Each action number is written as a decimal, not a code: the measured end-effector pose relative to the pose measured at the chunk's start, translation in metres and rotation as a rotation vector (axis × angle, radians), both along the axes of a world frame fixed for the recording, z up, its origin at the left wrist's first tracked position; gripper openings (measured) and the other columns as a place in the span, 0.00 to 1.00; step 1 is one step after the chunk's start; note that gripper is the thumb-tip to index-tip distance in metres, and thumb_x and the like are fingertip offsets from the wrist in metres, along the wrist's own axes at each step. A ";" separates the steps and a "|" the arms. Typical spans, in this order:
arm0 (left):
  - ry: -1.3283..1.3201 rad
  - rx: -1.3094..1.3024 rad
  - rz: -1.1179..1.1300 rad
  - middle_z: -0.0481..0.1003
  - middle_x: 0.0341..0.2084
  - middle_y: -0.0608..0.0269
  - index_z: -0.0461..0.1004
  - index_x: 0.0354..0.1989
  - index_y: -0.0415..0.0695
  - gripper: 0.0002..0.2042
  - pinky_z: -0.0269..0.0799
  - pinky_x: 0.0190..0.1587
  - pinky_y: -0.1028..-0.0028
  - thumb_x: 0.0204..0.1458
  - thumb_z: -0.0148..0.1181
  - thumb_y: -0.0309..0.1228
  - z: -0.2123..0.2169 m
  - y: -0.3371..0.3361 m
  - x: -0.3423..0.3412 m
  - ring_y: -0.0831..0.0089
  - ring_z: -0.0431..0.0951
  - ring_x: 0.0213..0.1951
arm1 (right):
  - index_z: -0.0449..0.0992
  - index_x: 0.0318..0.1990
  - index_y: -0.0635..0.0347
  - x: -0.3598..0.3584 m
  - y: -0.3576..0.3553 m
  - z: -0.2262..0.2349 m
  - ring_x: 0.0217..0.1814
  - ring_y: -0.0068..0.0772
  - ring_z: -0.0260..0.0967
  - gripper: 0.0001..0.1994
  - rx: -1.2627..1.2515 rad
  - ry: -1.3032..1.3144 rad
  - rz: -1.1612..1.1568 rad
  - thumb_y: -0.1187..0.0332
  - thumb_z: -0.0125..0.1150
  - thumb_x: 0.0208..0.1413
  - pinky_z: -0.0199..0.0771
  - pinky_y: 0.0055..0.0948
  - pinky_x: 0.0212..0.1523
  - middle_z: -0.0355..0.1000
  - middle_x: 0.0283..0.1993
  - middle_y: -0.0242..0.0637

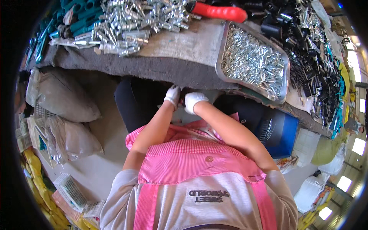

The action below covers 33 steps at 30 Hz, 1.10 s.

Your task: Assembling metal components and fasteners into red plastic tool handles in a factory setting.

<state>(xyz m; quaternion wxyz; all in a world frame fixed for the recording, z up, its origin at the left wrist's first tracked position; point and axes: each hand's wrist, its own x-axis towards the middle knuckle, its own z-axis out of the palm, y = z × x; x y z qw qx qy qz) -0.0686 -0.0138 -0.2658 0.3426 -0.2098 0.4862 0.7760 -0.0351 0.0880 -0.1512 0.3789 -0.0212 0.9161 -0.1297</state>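
My left hand (173, 96) and my right hand (195, 102), both in white gloves, are close together between my knees, just below the front edge of the workbench (161, 67). The fingers of both are curled inward. Something small and dark shows between them, too hidden to name. Above and to the right of my hands, a metal tray (219, 65) of small silvery pins (253, 57) rests on the bench. A red-handled tool (220, 12) lies behind it.
Silvery metal fittings (130, 32) and teal parts (82, 25) are heaped at the back left, black parts and springs (303, 65) at the right. Under the bench are a blue bin (285, 132) on the right and filled sacks (63, 97) on the left. A white basket (71, 191) stands lower left.
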 end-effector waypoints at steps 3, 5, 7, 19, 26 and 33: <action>0.558 -0.294 -0.574 0.74 0.45 0.58 0.69 0.52 0.41 0.21 0.65 0.52 0.71 0.54 0.50 0.41 0.021 -0.019 0.001 0.68 0.72 0.47 | 0.79 0.34 0.62 0.013 -0.002 0.008 0.41 0.48 0.73 0.16 0.031 -0.068 0.107 0.61 0.59 0.39 0.73 0.40 0.43 0.74 0.38 0.50; 0.604 -0.601 -0.748 0.74 0.44 0.50 0.71 0.49 0.38 0.23 0.64 0.52 0.70 0.53 0.51 0.45 0.061 -0.015 0.017 0.61 0.73 0.49 | 0.78 0.36 0.63 0.030 0.005 0.017 0.42 0.49 0.73 0.17 0.025 -0.089 0.035 0.61 0.59 0.40 0.73 0.40 0.45 0.74 0.39 0.53; 0.574 -0.778 -0.752 0.74 0.40 0.44 0.73 0.45 0.41 0.22 0.68 0.47 0.62 0.53 0.50 0.47 0.082 -0.001 0.028 0.49 0.73 0.45 | 0.78 0.35 0.63 0.040 0.010 0.012 0.43 0.49 0.73 0.17 0.006 -0.051 -0.066 0.60 0.59 0.40 0.73 0.41 0.45 0.74 0.39 0.53; 0.869 -1.041 -0.665 0.74 0.39 0.46 0.76 0.40 0.46 0.14 0.69 0.44 0.58 0.48 0.50 0.38 0.018 -0.002 0.021 0.48 0.73 0.42 | 0.79 0.34 0.61 0.028 0.007 0.002 0.41 0.48 0.74 0.12 -0.048 -0.005 -0.127 0.66 0.56 0.43 0.74 0.42 0.44 0.74 0.38 0.50; 0.648 -0.961 -0.378 0.74 0.32 0.39 0.77 0.32 0.38 0.14 0.71 0.42 0.59 0.47 0.54 0.37 0.003 -0.010 0.035 0.49 0.75 0.39 | 0.78 0.35 0.60 0.028 0.008 0.003 0.40 0.47 0.74 0.12 -0.034 0.041 0.000 0.67 0.54 0.43 0.74 0.42 0.40 0.74 0.39 0.50; 0.873 -0.978 -0.345 0.75 0.35 0.47 0.78 0.34 0.45 0.14 0.70 0.43 0.58 0.49 0.50 0.39 -0.002 -0.010 0.029 0.49 0.74 0.41 | 0.77 0.35 0.58 0.032 0.015 0.001 0.37 0.46 0.75 0.11 -0.138 0.313 -0.007 0.65 0.54 0.44 0.74 0.44 0.39 0.75 0.36 0.46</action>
